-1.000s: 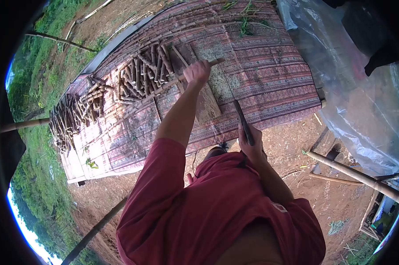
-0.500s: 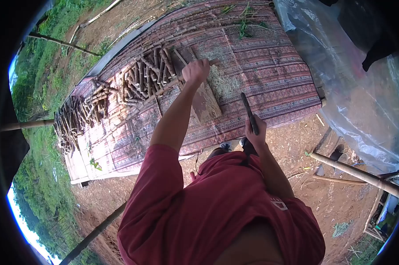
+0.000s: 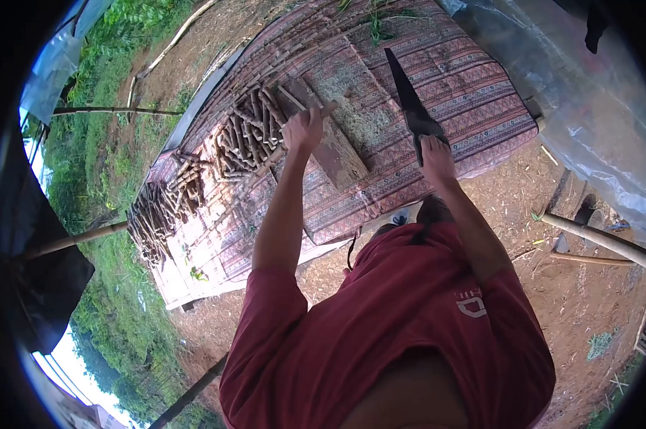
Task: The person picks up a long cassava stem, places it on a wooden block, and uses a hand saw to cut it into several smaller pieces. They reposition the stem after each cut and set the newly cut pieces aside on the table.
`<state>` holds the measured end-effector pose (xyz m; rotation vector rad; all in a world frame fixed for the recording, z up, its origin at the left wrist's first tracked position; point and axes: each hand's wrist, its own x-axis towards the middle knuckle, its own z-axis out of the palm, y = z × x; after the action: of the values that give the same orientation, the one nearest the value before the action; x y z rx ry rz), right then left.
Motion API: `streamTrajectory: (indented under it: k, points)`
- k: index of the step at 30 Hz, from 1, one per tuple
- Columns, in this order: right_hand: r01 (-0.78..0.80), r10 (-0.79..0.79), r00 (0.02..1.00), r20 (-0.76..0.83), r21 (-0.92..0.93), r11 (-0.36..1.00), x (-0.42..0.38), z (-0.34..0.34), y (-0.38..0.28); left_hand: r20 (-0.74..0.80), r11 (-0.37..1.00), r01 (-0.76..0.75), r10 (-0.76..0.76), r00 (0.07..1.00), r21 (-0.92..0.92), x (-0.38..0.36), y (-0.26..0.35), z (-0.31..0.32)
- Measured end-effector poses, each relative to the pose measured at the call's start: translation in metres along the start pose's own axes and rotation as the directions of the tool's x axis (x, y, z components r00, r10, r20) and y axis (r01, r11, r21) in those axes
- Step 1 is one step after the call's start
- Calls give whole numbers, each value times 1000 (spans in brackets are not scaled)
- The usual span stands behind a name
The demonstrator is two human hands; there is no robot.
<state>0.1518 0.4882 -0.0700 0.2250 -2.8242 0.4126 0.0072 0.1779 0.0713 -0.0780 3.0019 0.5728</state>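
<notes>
My left hand (image 3: 303, 130) is closed around a woody stick (image 3: 328, 109), whose end pokes out past the fingers over a wooden board (image 3: 347, 161). My right hand (image 3: 436, 156) grips the handle of a hand saw (image 3: 411, 100). The saw's dark blade points away from me above the patterned cloth, apart from the stick. To the left of my left hand lie piles of short cut sticks (image 3: 245, 137). Pale sawdust (image 3: 366, 118) is scattered on the cloth just right of the board.
A striped patterned cloth (image 3: 473, 93) covers the long table. Longer stems and a few green leaves (image 3: 377, 30) lie along its far side. Plastic sheeting (image 3: 559, 107) hangs at the right. A bamboo pole (image 3: 602, 239) is low on the right, above bare soil.
The saw has turned so its broad blade shows, and my right hand has risen over the cloth. My left hand, still on the stick, has shifted slightly left; the view has moved too.
</notes>
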Motion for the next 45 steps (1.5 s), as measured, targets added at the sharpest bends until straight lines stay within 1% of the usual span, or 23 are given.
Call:
streamTrajectory:
  k: [3, 5, 6, 7, 9, 10, 11, 12, 13, 14, 15, 18, 26, 30, 33, 36, 37, 40, 41, 42, 43, 44, 45]
  points:
    - [-20, 18, 986, 166, 9, 1000, 11, 9, 8, -70, 998, -46, 43, 997, -40, -28, 17, -22]
    - [-40, 29, 965, 262, 39, 998, 21, -18, 4, -148, 991, -127, 133, 980, 50, -26, -10, -6]
    - [-6, -3, 985, 170, 53, 999, 20, -19, 2, -183, 983, -162, 176, 967, 92, -31, -6, -9]
    - [32, -37, 997, 74, 62, 998, 22, -20, 0, -162, 998, -41, 32, 986, -53, -37, -3, -10]
    - [80, -73, 996, -59, 133, 988, 37, -23, -13, -129, 992, 16, -32, 991, -128, -46, 3, -13]
    - [50, -49, 999, -14, 462, 885, 53, -25, -25, -111, 985, 47, -66, 992, -167, -51, 4, -12]
    - [-9, -36, 998, 46, 734, 680, 73, -24, -39, -107, 987, 7, -25, 994, -160, -54, 1, -10]
    - [-90, -40, 993, 115, 914, 396, 89, -26, -51, -95, 986, 15, -31, 995, -164, -58, 2, -7]
    - [-201, -104, 969, 225, 959, 199, 105, -38, -63, -85, 985, 23, -38, 996, -168, -62, 4, -7]
    - [-321, -185, 930, 316, 947, 3, 124, -55, -75, -77, 985, 29, -43, 996, -171, -67, 7, -8]
    - [-442, -279, 880, 385, 878, -182, 133, -63, -84, -127, 979, -42, 16, 992, -202, -72, 14, -12]
    - [-517, -437, 812, 387, 824, -232, 136, -61, -100, -147, 973, -40, 6, 989, -229, -82, 24, -19]
    - [-707, -476, 708, 522, 537, -461, 141, -57, -111, -205, 981, 39, -79, 976, -192, -88, 24, -15]
    - [-692, -464, 716, 522, 442, -571, 143, -57, -108, -205, 974, 11, -59, 977, -226, -81, 22, -10]
    - [-619, -393, 782, 484, 533, -576, 139, -58, -110, -223, 991, 47, -75, 972, -128, -77, 29, -9]
    - [-664, -338, 742, 579, 565, -490, 144, -46, -105, -183, 990, 21, -47, 982, -139, -74, 37, -5]
    - [-658, -338, 742, 579, 531, -534, 146, -48, -101, -181, 995, -19, 1, 984, -97, -71, 40, -2]
    - [-743, -247, 650, 719, 530, -409, 155, -1, -83, -151, 995, 86, -94, 984, -58, -66, 59, 9]
    - [-756, -97, 644, 759, 612, -234, 162, 7, -74, -227, 998, -4, -10, 974, -60, -63, 55, 22]
    - [-714, -20, 698, 716, 693, -101, 169, 28, -61, -182, 998, 15, -25, 983, -58, -62, 59, 27]
    - [-644, 47, 765, 642, 761, 85, 175, 49, -49, -214, 996, -36, 19, 977, -77, -64, 62, 35]
    - [-518, 64, 840, 538, 763, 386, 183, 59, -37, -247, 992, -86, 61, 967, -92, -68, 62, 44]
    - [-345, 20, 910, 413, 732, 587, 191, 73, -27, -216, 988, -117, 94, 972, -98, -71, 62, 50]
